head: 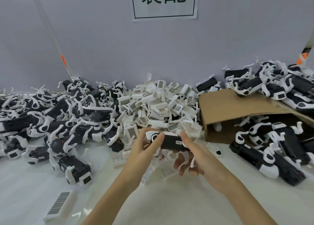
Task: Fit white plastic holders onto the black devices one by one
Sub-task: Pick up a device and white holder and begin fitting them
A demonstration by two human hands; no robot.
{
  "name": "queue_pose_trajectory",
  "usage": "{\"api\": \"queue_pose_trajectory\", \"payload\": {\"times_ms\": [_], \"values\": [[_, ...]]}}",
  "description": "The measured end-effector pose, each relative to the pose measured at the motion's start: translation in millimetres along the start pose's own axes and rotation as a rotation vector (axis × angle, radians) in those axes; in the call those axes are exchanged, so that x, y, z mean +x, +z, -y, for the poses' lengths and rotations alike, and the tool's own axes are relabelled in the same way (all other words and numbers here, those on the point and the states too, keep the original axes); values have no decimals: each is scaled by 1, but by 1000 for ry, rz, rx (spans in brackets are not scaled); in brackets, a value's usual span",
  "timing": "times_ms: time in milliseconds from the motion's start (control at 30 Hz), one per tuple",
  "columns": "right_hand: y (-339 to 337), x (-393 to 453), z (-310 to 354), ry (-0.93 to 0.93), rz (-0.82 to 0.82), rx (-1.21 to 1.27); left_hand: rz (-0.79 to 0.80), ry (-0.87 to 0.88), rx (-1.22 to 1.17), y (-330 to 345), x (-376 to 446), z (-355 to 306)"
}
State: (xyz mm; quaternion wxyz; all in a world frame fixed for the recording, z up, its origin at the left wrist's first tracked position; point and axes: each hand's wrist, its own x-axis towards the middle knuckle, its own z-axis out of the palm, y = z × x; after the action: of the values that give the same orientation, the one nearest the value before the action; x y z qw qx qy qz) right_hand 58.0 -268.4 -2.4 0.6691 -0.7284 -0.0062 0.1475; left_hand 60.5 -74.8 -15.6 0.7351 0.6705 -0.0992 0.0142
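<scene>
Both of my hands hold one black device above the white table, just in front of the heap of white plastic holders. My left hand grips its white-capped left end, thumb across the round lens part. My right hand grips the right end, thumb on top and fingers curled beneath. White propeller arms hang below the device. Whether a holder sits on this device I cannot tell.
A big pile of black devices fills the left side. More devices spill from a tipped cardboard box on the right and lie on top of it. Single holders lie near the front left. A paper sign hangs on the wall.
</scene>
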Motion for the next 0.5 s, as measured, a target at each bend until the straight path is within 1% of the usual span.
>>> {"api": "queue_pose_trajectory", "payload": {"times_ms": [100, 167, 200, 267, 333, 367, 400, 433, 500], "values": [[2, 2, -5, -48, 11, 13, 7, 1, -2, -6, 0, 1], [1, 3, -7, -141, 16, 60, 5, -3, 31, -10, 1, -2], [1, 3, -9, -196, 27, 60, -24, 0, 27, -10, 2, -5], [4, 2, -13, -314, 66, -59, -162, 29, -106, -5, 3, -6], [13, 1, -20, -400, 85, -261, -370, 71, -261, -2, 4, -6], [20, 1, -24, -435, 68, -346, -467, 75, -278, -3, 4, -5], [26, 2, -27, -473, 44, -404, -531, 70, -295, -6, 5, -4], [32, 4, -29, -512, 20, -438, -557, 50, -333, -10, 6, -3], [39, 7, -32, -575, -22, -458, -501, 7, -416, -19, 7, -4]]}}
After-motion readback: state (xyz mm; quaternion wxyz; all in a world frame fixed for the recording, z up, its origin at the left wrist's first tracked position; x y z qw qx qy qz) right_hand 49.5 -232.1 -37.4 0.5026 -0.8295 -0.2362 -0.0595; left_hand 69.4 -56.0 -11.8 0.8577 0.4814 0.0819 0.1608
